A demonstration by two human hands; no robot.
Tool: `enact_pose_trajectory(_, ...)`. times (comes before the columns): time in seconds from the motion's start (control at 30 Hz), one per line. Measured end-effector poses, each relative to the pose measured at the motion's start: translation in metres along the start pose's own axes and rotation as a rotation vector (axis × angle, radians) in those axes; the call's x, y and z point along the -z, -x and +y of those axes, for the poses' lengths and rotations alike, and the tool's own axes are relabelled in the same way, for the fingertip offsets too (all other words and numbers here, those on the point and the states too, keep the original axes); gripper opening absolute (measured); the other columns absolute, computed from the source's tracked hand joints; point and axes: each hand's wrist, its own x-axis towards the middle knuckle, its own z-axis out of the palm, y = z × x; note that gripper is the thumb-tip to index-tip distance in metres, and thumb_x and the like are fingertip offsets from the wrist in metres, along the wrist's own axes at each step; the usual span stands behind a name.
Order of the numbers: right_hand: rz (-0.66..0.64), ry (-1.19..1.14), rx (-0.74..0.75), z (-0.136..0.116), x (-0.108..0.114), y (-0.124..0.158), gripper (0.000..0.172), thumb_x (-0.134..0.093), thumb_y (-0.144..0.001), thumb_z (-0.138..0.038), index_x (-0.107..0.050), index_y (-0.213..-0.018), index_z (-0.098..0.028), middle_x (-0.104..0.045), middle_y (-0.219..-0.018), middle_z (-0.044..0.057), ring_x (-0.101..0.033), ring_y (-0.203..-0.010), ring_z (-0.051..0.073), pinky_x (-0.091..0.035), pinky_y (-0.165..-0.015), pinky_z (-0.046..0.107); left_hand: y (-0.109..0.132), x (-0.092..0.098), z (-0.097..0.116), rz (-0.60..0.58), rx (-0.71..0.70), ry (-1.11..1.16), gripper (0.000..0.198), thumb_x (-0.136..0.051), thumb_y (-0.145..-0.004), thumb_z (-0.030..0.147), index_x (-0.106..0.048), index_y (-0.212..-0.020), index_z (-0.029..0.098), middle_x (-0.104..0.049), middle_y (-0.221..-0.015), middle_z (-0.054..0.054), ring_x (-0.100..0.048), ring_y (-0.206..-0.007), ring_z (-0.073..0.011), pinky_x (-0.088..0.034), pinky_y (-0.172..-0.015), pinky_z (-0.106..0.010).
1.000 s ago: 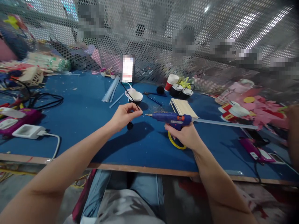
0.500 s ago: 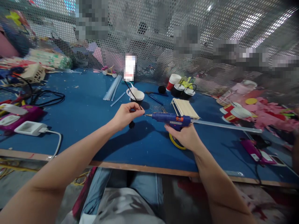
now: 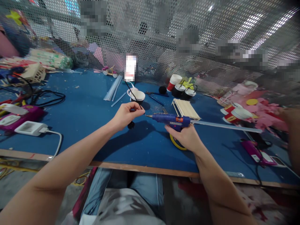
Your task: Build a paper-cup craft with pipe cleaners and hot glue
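My left hand [image 3: 125,115] pinches a thin black stick [image 3: 132,93] that slants up and away from the fingers. A small black ball [image 3: 130,125] hangs just under that hand. My right hand [image 3: 185,137] is wrapped round the handle of a blue glue gun [image 3: 171,119] with a long clear glue stick [image 3: 225,126] out of its back. The gun's metal tip points left and lies a short gap from the fingertips of my left hand. A yellow ring [image 3: 175,143] shows under my right hand on the blue table [image 3: 89,118].
A white-rimmed cup [image 3: 138,95], a stack of wooden sticks [image 3: 186,109], small black cups [image 3: 181,91] and a red cup [image 3: 172,82] stand behind. Clear glue sticks [image 3: 112,88] lie at the back. Chargers and cables [image 3: 30,128] are on the left, pink craft pieces [image 3: 255,110] on the right. Another person's arm [image 3: 292,131] is at the right edge.
Both hands stay almost where they were. The small black ball under my left hand has shifted slightly. Another person's arm shows again at the right edge.
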Motion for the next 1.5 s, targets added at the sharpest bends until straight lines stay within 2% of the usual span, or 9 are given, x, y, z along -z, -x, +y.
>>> enact_pose_trajectory(0.13, -0.008, 0.016, -0.034, 0.0000, 0.0004, 0.0007, 0.012, -0.059, -0.074, -0.030, -0.061, -0.072, -0.019, -0.066, -0.068, 0.004, -0.063, -0.075, 0.023, -0.050, -0.065, 0.032, -0.0001, 0.0005, 0.0002, 0.006, -0.003, 0.004, 0.024, -0.063, -0.068, 0.032, -0.051, -0.062, 0.013, -0.058, -0.077, -0.001, -0.039, -0.053, -0.0034, -0.030, -0.051, -0.020)
enact_pose_trajectory(0.27, 0.005, 0.030, 0.003, 0.0007, 0.0000, 0.0009, 0.011, -0.059, -0.074, -0.029, -0.060, -0.069, -0.019, -0.065, -0.066, 0.004, -0.063, -0.077, 0.023, -0.050, -0.066, 0.032, 0.0000, 0.0003, 0.0007, 0.008, 0.004, 0.009, 0.024, -0.063, -0.068, 0.032, -0.051, -0.062, 0.013, -0.058, -0.077, -0.001, -0.039, -0.053, -0.0035, -0.029, -0.049, -0.020)
enact_pose_trajectory(0.5, -0.019, 0.039, 0.005, -0.0001, 0.0009, -0.0003, 0.013, -0.058, -0.075, -0.029, -0.059, -0.067, -0.019, -0.065, -0.066, 0.004, -0.063, -0.079, 0.023, -0.050, -0.068, 0.032, 0.0003, 0.0006, 0.0002, 0.001, 0.052, 0.083, 0.021, -0.064, -0.068, 0.029, -0.050, -0.063, 0.013, -0.056, -0.077, 0.000, -0.033, -0.046, -0.0009, -0.022, -0.042, -0.019)
enact_pose_trajectory(0.67, -0.022, 0.038, -0.050, 0.0010, 0.0014, -0.0001, 0.014, -0.058, -0.075, -0.031, -0.061, -0.069, -0.019, -0.065, -0.066, 0.005, -0.063, -0.078, 0.024, -0.050, -0.066, 0.034, 0.0006, 0.0000, 0.0012, -0.004, 0.071, 0.138, 0.021, -0.065, -0.067, 0.028, -0.050, -0.063, 0.013, -0.055, -0.077, 0.000, -0.032, -0.045, -0.0005, -0.021, -0.041, -0.019)
enact_pose_trajectory(0.83, -0.023, -0.006, -0.045, 0.0013, 0.0016, -0.0001, 0.014, -0.058, -0.075, -0.033, -0.063, -0.076, -0.020, -0.065, -0.064, 0.003, -0.063, -0.075, 0.023, -0.050, -0.064, 0.034, 0.0008, -0.0004, 0.0025, -0.004, 0.088, 0.164, 0.023, -0.066, -0.065, 0.028, -0.050, -0.062, 0.014, -0.055, -0.076, 0.000, -0.031, -0.044, -0.0004, -0.020, -0.041, -0.019)
enact_pose_trajectory(1.03, -0.031, -0.038, -0.022, 0.0030, 0.0026, -0.0016, 0.013, -0.058, -0.075, -0.033, -0.063, -0.072, -0.021, -0.061, -0.055, 0.002, -0.062, -0.066, 0.022, -0.049, -0.060, 0.033, 0.0009, -0.0004, 0.0034, -0.017, 0.098, 0.215, 0.022, -0.067, -0.065, 0.028, -0.051, -0.062, 0.014, -0.053, -0.073, 0.001, -0.030, -0.043, 0.0001, -0.019, -0.040, -0.019)
enact_pose_trajectory(1.17, -0.105, -0.090, -0.087, 0.0034, 0.0026, -0.0015, 0.022, -0.056, -0.077, -0.035, -0.058, -0.061, -0.021, -0.054, -0.043, -0.002, -0.056, -0.049, 0.017, -0.049, -0.058, 0.032, 0.0008, -0.0005, 0.0031, -0.027, 0.096, 0.232, 0.023, -0.068, -0.065, 0.027, -0.049, -0.062, 0.013, -0.053, -0.073, 0.001, -0.030, -0.043, 0.0005, -0.019, -0.040, -0.019)
enact_pose_trajectory(1.3, -0.114, -0.093, -0.146, 0.0035, 0.0020, -0.0024, 0.024, -0.059, -0.074, -0.036, -0.055, -0.057, -0.020, -0.052, -0.041, -0.002, -0.054, -0.044, 0.016, -0.048, -0.056, 0.032, 0.0008, -0.0006, 0.0030, -0.035, 0.103, 0.256, 0.022, -0.068, -0.065, 0.026, -0.050, -0.062, 0.013, -0.052, -0.071, 0.002, -0.029, -0.043, 0.0006, -0.018, -0.040, -0.019)
enact_pose_trajectory(1.5, -0.167, -0.337, -0.218, 0.0094, 0.0060, -0.0061, 0.023, -0.059, -0.074, -0.039, -0.058, -0.073, -0.017, -0.051, -0.045, -0.004, -0.049, -0.039, 0.012, -0.043, -0.045, 0.026, 0.0008, -0.0012, 0.0035, -0.020, 0.113, 0.286, 0.023, -0.069, -0.064, 0.026, -0.050, -0.061, 0.013, -0.052, -0.070, 0.002, -0.028, -0.042, 0.0007, -0.018, -0.040, -0.019)
